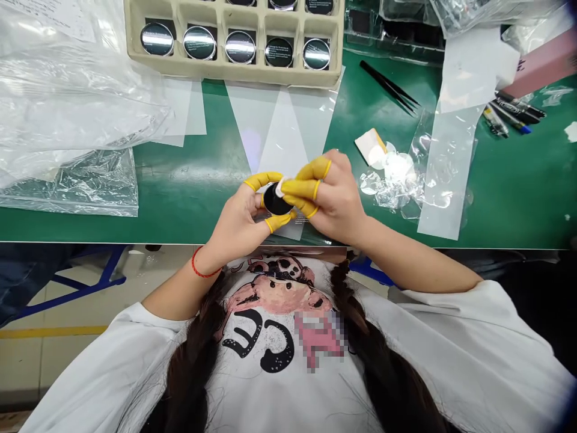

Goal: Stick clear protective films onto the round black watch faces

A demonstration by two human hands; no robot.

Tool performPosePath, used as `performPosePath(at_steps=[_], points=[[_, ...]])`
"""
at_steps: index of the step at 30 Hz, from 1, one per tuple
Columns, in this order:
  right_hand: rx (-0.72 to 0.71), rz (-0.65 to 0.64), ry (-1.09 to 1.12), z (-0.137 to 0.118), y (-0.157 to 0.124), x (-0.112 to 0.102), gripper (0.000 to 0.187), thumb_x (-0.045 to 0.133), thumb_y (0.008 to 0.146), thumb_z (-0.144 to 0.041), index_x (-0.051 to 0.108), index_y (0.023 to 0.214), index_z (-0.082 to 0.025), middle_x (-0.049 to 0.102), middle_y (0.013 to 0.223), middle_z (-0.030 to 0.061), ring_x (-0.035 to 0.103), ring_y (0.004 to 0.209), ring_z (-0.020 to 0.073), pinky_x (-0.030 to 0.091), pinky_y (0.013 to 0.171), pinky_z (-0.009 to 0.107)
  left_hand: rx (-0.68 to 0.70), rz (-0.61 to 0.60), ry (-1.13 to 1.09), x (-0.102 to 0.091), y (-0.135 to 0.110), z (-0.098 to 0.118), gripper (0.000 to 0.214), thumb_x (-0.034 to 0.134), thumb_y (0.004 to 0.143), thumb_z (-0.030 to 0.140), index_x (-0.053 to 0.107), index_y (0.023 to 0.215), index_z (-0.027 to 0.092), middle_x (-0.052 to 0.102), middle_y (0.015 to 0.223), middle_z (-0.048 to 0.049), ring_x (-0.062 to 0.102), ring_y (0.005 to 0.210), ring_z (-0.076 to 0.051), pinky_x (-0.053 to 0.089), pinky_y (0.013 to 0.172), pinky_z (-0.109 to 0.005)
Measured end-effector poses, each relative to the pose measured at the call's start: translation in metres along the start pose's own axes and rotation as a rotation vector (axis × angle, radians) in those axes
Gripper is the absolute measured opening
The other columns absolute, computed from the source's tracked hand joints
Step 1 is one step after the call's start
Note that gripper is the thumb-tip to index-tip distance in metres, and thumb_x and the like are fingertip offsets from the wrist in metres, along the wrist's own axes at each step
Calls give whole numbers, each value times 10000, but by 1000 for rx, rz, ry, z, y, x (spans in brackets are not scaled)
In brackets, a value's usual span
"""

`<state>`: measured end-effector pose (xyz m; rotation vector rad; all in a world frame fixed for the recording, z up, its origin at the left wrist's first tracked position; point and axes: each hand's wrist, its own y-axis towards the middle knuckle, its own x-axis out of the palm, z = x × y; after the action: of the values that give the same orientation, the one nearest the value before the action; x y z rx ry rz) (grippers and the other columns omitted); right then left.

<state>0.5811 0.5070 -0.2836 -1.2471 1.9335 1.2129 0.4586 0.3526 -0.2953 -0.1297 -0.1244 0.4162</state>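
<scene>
Left hand [246,213], with yellow rubber covers on its fingertips: curled around a black glossy round disc with a thin silvery rim [274,202], gripping it between fingers and thumb.
Right hand [333,195], also with yellow fingertip covers: fingers pinched together on a small soft-looking white piece [280,187], at the disc's far right edge.
Disc's place: in the left hand, near the middle of the near edge of a glossy green desk [189,207], above long translucent whitish sheets [283,129] that fan out toward the far side.
Cream moulded tray with square compartments [234,72]: far side, centre; its near row has five compartments, each with a dark round silver-rimmed piece [240,47] bearing pale print.
Right of the hands: a small white-and-orange square packet [370,147] beside a loose heap of clear round film pieces [399,171]; farther right, a long translucent white strip [451,162].
Far right: slim black tweezers [390,87] lying slantwise, a bundle of pens [514,114], a pink box [545,63] and clear plastic trays [412,42].
Left: large crumpled clear plastic bags [76,96], spread to the far edge.
Left wrist: a thin red cord bracelet [201,269].
</scene>
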Motion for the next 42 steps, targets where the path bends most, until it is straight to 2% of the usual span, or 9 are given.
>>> performPosePath(at_steps=[5,8,11,19,22,26,33,38,42], points=[[-103,-55,8,-17,-7,8,264,478,1030,-320,738,1068,-333,666,966,48,559,1021,231,436,964,461,76,17,71,-2,0,0,607,874,713,275,570,1234,211,686,751,56,633,612,-102,503,571,-208],[32,-54,-29,-17,1,13,254,478,1027,-380,716,1109,-344,653,995,58,566,1063,262,428,1008,518,76,38,49,-2,0,-2,649,900,700,333,554,1234,204,737,887,13,714,762,-148,575,679,-243],[173,-27,-39,-5,10,9,279,469,1024,-454,695,1118,-321,649,1027,87,576,1084,297,424,1016,562,24,30,-8,-1,0,-2,690,899,717,368,511,1263,204,751,857,19,745,783,-157,611,746,-265],[387,48,-23,25,0,-29,238,548,995,-422,654,1148,-273,677,1155,117,570,1130,334,438,1017,565,48,40,-61,0,-3,2,594,850,800,308,478,1257,230,798,962,-12,802,931,-184,646,885,-293],[408,3,69,20,-9,-42,154,583,960,-321,692,1042,-250,704,1086,95,613,1041,293,488,939,500,104,36,-24,-1,-5,2,569,826,831,332,472,1266,239,792,1110,-58,783,1059,-203,638,949,-310],[426,-91,205,8,-15,-48,127,620,902,-272,732,943,-226,719,949,67,625,928,244,504,829,425,130,43,24,-1,-6,1,549,812,849,353,472,1268,246,765,1211,-76,781,1064,-202,641,959,-315],[449,-157,281,-6,-13,-51,67,643,848,-216,698,810,-208,720,887,44,611,908,226,478,888,439,181,29,14,-2,-3,-2,564,828,831,314,476,1266,243,777,1172,-54,783,1059,-189,642,941,-281],[492,-81,500,-15,-2,-66,59,673,869,-254,660,819,-228,710,949,27,627,926,192,509,913,391,122,-3,-39,-2,-1,-2,585,835,820,287,476,1280,247,793,1112,-47,777,1089,-200,634,936,-274],[542,-32,739,-15,12,-58,150,722,859,-310,641,778,-212,695,1020,23,641,1019,173,494,994,363,65,-44,-59,-2,-1,0,562,841,813,263,519,1274,245,796,998,-17,795,1014,-212,642,859,-275]])
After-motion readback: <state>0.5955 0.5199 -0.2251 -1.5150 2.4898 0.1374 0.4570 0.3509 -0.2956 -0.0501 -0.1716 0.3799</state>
